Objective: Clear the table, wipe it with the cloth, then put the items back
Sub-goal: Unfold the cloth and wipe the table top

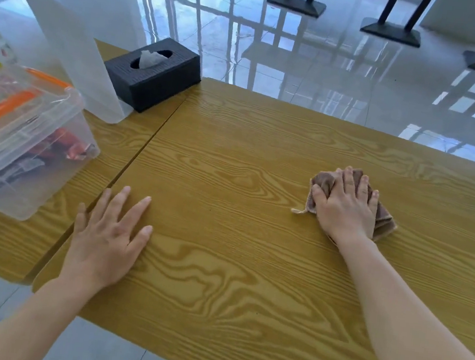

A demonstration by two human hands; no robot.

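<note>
Right hand (347, 205) palm-down, arm extended, fingers nearly straight, pressing bunched cloth (384, 226) onto table (248, 157). Left hand (110, 233) flat on table, fingers spread, holding nothing.

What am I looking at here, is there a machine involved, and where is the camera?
There is no machine here. A person wears one wide-angle camera on the head, and it looks forward and down, so the two bare arms coming in from the bottom edge are the wearer's own.

The left hand lies flat and open on the wooden table and holds nothing. The right hand lies spread on top of a bunched brown cloth and presses it to the wood, as in wiping.

Left of the seam, on the adjoining tabletop, are a black tissue box, a clear plastic box with orange parts and a white translucent panel standing at a lean. Beyond is a shiny tiled floor.
</note>
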